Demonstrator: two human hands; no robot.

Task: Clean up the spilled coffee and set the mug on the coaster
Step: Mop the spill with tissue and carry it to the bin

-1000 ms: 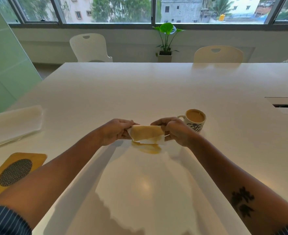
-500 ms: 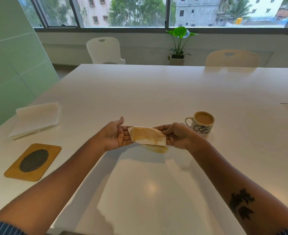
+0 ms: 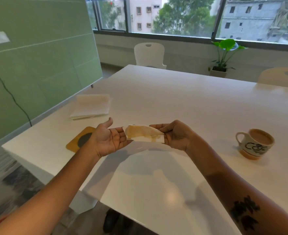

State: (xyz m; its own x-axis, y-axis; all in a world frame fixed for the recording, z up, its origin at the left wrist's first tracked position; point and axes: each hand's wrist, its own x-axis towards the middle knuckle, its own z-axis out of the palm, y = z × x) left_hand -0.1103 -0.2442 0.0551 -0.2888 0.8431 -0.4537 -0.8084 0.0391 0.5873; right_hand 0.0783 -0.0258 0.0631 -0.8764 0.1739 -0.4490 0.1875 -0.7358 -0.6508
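- Hands raised above the white table [image 3: 182,102], both forearms stretched forward.
- My left hand [image 3: 108,139] lies palm up, thumb lifted, fingers spread flat under 1 end of the folded tissue [image 3: 144,134].
- My right hand [image 3: 175,135] pinches the other end.
- Tissue: thin, creased, stained brown.
- Ceramic mug [image 3: 255,143] sits right, full; the wooden coaster [image 3: 79,140] lies left, behind my wrist.

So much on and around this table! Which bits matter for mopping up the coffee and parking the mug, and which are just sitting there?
Part of the job:
- stained napkin, pinched by the right hand, its other end on the open left hand
- mug, full, a brown ring at its base
- coaster
- stack of clean napkins

Just lying about:
- potted plant
- white chair
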